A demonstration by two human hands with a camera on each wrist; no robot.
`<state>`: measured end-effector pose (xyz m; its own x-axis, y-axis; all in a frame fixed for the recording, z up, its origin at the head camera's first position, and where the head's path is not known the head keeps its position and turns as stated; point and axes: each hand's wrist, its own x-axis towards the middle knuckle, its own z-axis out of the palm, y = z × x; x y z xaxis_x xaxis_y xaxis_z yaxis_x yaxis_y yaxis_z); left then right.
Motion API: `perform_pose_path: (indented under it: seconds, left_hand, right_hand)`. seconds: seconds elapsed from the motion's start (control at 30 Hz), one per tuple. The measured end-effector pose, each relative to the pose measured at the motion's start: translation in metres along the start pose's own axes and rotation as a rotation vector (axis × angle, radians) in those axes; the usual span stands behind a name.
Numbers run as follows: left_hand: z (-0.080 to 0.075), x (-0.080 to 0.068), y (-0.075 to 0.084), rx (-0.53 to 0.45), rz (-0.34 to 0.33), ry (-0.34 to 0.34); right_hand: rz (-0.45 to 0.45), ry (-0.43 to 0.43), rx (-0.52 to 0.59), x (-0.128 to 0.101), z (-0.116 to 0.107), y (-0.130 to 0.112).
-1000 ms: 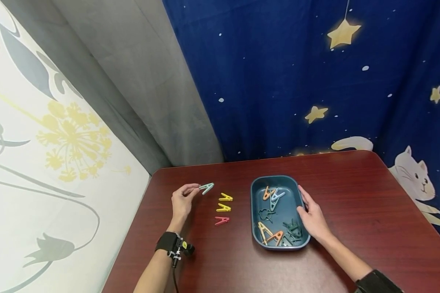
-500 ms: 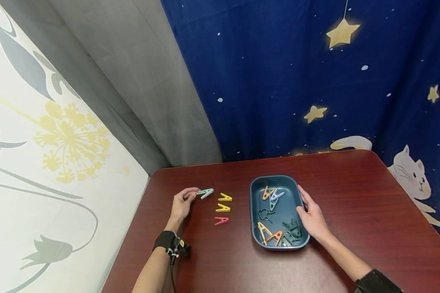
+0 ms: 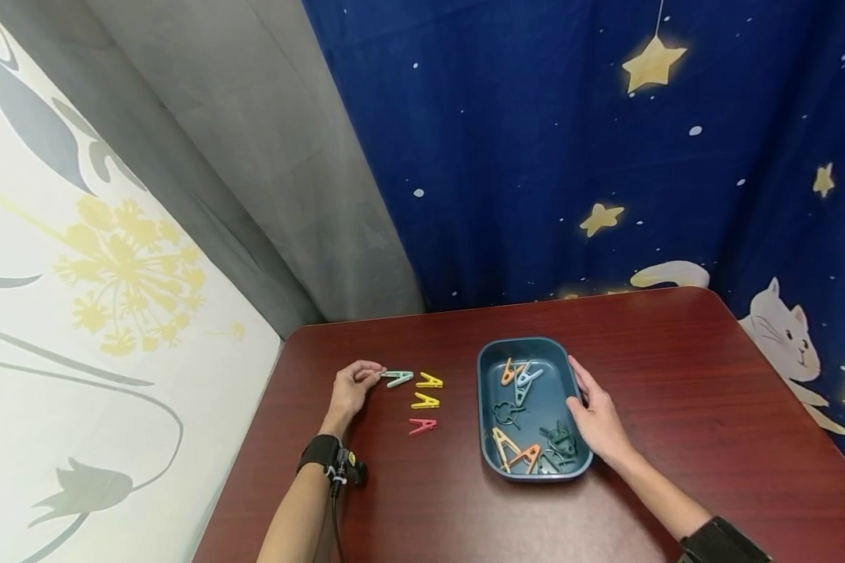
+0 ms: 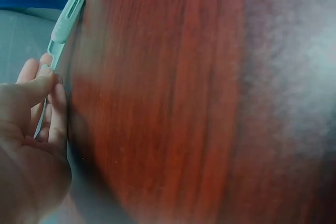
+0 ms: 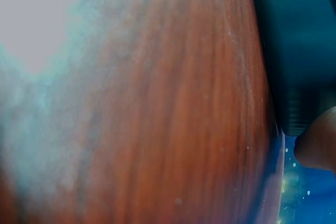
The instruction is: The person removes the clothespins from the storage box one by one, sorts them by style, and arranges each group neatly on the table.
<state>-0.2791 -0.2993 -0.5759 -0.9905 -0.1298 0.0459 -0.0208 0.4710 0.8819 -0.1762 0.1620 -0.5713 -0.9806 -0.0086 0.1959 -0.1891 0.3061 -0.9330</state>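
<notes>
My left hand (image 3: 350, 390) pinches one end of a mint-green clothespin (image 3: 398, 378), low over the table just left of the yellow pins. Thumb and fingertips hold it in the left wrist view, where the clothespin (image 4: 70, 17) points up and away. Two yellow clothespins (image 3: 426, 401) and a pink clothespin (image 3: 423, 425) lie in a column on the table. My right hand (image 3: 598, 414) grips the right side of a dark blue tray (image 3: 480, 407), thumb over the rim. Inside the tray are several orange, pale yellow, light blue and dark green clips.
The reddish-brown wooden table (image 3: 422, 508) has its back edge against a grey curtain (image 3: 352, 258) and a blue starry curtain (image 3: 535, 195). A patterned white wall (image 3: 148, 422) borders the table's left side. A cable (image 3: 337, 524) hangs from the left wrist camera.
My left hand has brought the mint-green clothespin down and nearer, level with the upper yellow clothespin, and its tip has turned. The right hand and tray have stayed in place.
</notes>
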Motion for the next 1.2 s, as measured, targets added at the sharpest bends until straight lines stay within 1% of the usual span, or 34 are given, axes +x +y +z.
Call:
perform_pose_path:
  seconds: [0.2, 0.4, 0.47, 0.63, 0.7, 0.77, 0.87, 1.0, 1.1, 1.2]
  left_hand:
    - [0.000, 0.008, 0.000, 0.060, 0.018, -0.015]
    - [0.000, 0.010, 0.000, 0.152, 0.048, -0.033]
    - [0.000, 0.011, 0.000, 0.169, 0.053, -0.033]
    - [0.001, 0.012, -0.001, 0.172, 0.062, -0.043]
    - [0.000, 0.013, -0.001, 0.168, 0.076, -0.049]
    - [-0.002, 0.013, 0.000, 0.163, 0.088, -0.042]
    - [-0.004, 0.013, 0.005, 0.169, 0.105, 0.015]
    - [-0.005, 0.015, 0.018, 0.167, 0.128, 0.132]
    - [-0.003, 0.017, 0.034, 0.118, 0.153, 0.199]
    - [0.003, 0.017, 0.052, 0.043, 0.182, 0.234]
  right_hand:
    - [-0.004, 0.004, 0.001, 0.000, 0.000, 0.001]
    - [-0.016, 0.011, -0.002, 0.001, 0.002, 0.003]
    - [-0.012, 0.009, -0.003, 0.000, 0.002, 0.003]
    - [-0.006, 0.007, -0.003, 0.000, 0.001, 0.002]
    - [-0.013, 0.012, -0.004, 0.000, 0.002, 0.003]
    - [-0.019, 0.015, -0.003, 0.000, 0.002, 0.003]
    - [-0.019, 0.012, -0.005, 0.000, 0.002, 0.003]
    - [-0.004, 0.003, -0.013, 0.000, 0.001, 0.002]
    - [0.002, 0.001, -0.017, 0.000, 0.000, 0.001]
    - [0.002, 0.002, -0.017, 0.000, 0.000, 0.000]
